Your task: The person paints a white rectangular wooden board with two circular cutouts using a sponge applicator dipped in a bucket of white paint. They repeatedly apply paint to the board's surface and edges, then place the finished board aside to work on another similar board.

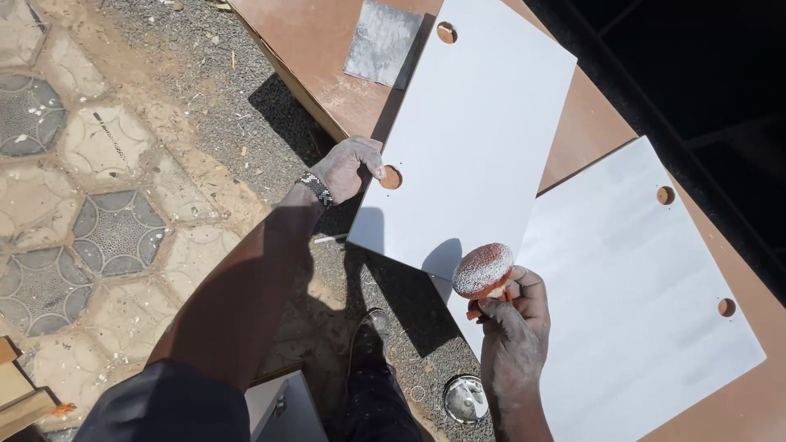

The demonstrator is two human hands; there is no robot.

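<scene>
Here, in the head view, the left hand (348,168) presses its dusty fingers closed on the edge of a white panel (467,139), the thumb lying just beside a round hole (391,178) cut near that edge. The right hand (514,327) is wrapped tight around a sanding pad (483,270), red and covered with white dust, which is lifted just above the lower corner of the panel and does not seem to touch it. The dust on both hands and on the pad suggests that some rubbing is done already; how much is left I cannot tell, since the faces look equally smooth. Beyond the right fingers lies a second white panel (639,286) with two holes, on a brown board (311,49). A grey sheet (382,41) rests far past the left fingers. Nothing blocks the panel; gravel ground (205,98) is below.
</scene>
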